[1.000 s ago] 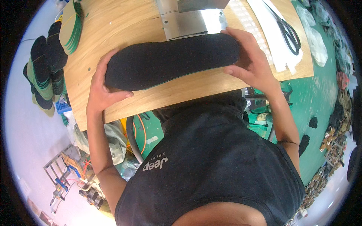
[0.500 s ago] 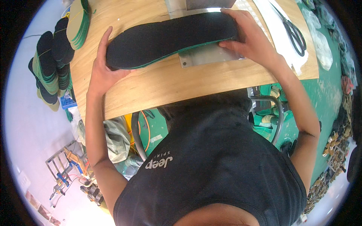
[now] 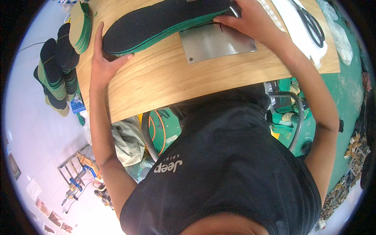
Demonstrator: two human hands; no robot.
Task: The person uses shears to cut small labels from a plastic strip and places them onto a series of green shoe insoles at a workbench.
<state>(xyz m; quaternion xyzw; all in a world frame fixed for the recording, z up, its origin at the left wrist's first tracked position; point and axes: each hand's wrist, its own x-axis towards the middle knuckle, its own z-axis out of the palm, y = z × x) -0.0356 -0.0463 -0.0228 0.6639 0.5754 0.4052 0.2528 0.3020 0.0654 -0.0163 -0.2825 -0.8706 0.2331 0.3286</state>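
Observation:
A stack of insoles (image 3: 160, 23) with black tops and green edges lies lengthwise across the far part of the wooden table. My left hand (image 3: 102, 68) cups its left end, thumb along the near edge and a finger stretched up the far side. At the right end my right hand (image 3: 250, 23) grips the stack, its thumb pressed on the near edge; the other fingers are partly cut off by the frame top. Beneath and beside that end is a flat metal plate (image 3: 215, 45) on the table.
A beige-topped insole stack (image 3: 80, 29) is at the table's far left corner. More insole bundles (image 3: 51, 62) hang or stand beyond the left edge. Black-handled scissors (image 3: 311, 29) rest on white material (image 3: 288, 15) at the right. A metal chair frame (image 3: 299, 121) stands below the table.
Both hands have moved away from me and slightly left with the insoles. More green layers show under the black top, and more of the metal plate is uncovered.

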